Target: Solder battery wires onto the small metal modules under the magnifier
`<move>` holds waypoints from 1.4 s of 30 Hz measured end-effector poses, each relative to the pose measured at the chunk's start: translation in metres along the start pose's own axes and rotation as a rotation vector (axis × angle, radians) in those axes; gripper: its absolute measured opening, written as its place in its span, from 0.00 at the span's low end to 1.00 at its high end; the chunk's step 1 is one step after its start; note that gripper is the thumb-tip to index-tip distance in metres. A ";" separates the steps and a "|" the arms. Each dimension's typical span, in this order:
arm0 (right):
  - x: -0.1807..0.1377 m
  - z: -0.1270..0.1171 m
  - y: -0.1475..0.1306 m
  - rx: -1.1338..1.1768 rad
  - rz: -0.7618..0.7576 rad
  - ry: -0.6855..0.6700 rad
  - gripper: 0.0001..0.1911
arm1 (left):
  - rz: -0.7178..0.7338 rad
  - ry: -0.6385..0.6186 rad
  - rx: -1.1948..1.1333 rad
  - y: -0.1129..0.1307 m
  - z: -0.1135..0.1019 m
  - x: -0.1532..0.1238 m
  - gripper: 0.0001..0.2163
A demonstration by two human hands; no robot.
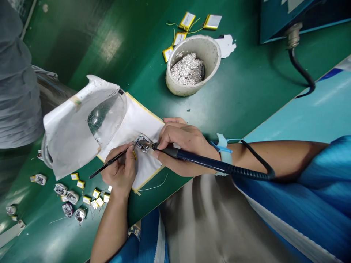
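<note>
My right hand (182, 144) grips a dark blue soldering iron (197, 160) like a pen, its tip on a small silvery part (143, 142) lying on a white pad (142, 126). My left hand (120, 171) pinches black tweezers (109, 163) whose points reach the same part from the left. A light blue wrist strap (225, 153) with a coiled black cord (255, 171) circles my right wrist.
A clear shield wrapped in white paper (79, 124) stands left of the pad. A white cup of silvery scraps (192, 65) sits behind, with yellow-edged pouch cells (187, 21) beyond it. Several small parts (71, 199) lie at the lower left. A teal machine (290, 14) with a black cable occupies the top right.
</note>
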State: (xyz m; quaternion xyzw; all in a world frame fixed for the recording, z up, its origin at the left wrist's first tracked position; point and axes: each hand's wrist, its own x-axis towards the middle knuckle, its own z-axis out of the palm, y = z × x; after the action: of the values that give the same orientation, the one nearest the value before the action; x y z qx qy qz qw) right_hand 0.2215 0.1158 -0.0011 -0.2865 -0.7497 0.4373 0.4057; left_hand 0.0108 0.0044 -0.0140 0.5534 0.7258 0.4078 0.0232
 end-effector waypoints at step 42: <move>0.003 -0.002 0.000 0.064 0.012 0.074 0.10 | -0.008 0.010 -0.053 -0.001 0.000 -0.003 0.06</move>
State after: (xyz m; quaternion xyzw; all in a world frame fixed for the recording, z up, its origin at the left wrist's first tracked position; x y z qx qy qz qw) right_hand 0.2214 0.1190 0.0009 -0.2938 -0.7182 0.4526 0.4393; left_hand 0.0113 0.0015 -0.0161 0.5474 0.7172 0.4296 0.0358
